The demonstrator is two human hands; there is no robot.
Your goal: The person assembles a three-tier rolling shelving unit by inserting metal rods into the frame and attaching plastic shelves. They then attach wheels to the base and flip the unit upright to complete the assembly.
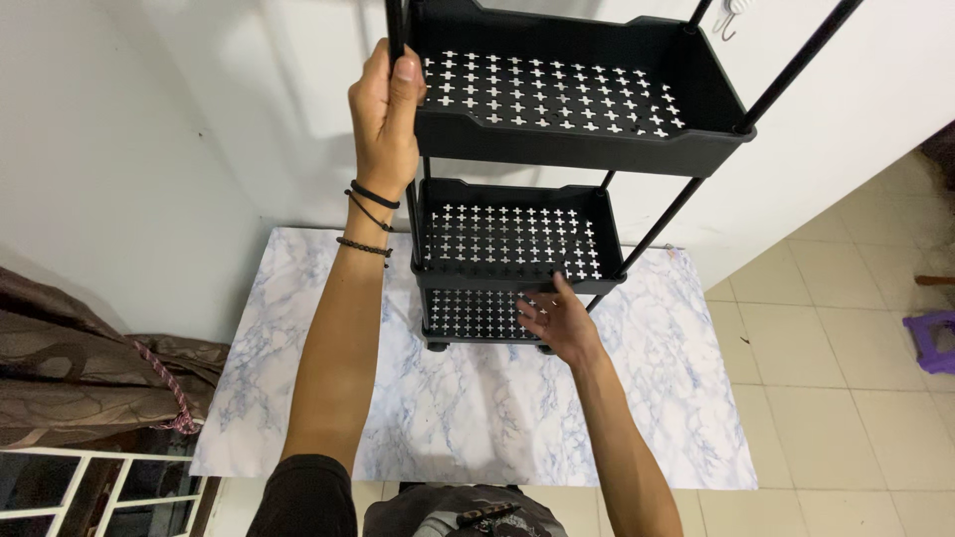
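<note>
A black three-tier rack (517, 239) with cross-perforated trays stands upright on the marble-patterned surface (477, 408), against the white wall (149, 149). The left hand (386, 114) is at the rack's top front-left corner, its grip wrapped closed around the upright pole (396, 25) beside the top tray (567, 109). The right hand (559, 323) is lower, at the front edge of the middle tray (512, 239), fingers spread and touching its underside, above the bottom tray (477, 313).
</note>
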